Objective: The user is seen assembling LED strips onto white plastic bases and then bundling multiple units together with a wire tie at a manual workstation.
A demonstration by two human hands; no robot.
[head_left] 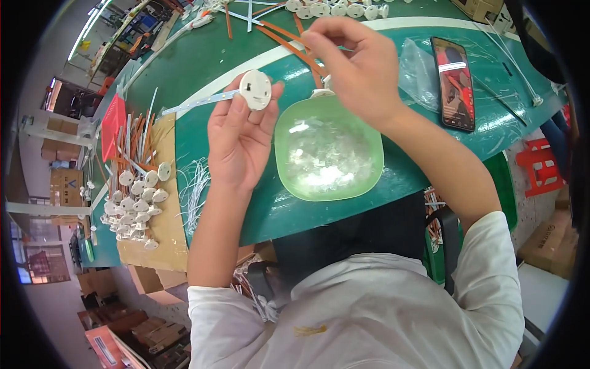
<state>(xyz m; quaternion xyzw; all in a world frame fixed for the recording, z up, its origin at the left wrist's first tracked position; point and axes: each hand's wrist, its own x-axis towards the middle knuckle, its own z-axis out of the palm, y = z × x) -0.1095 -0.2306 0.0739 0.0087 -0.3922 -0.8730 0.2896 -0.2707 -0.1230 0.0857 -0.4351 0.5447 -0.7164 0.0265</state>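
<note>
My left hand is closed on a round white plastic cap, its flat face with small slots turned up. A pale LED strip runs out leftward from the cap's edge. To the right and farther off, my right hand is raised with thumb and forefinger pinched together. Whatever sits in that pinch, if anything, is too small to make out. Below the right hand stands a light green bowl with small shiny clear pieces in it. Orange strips lie behind the right fingertips.
A phone with a lit screen lies at the right beside a clear plastic bag. Many strips with white caps are heaped on cardboard at left, near white wires. More white caps line the far side.
</note>
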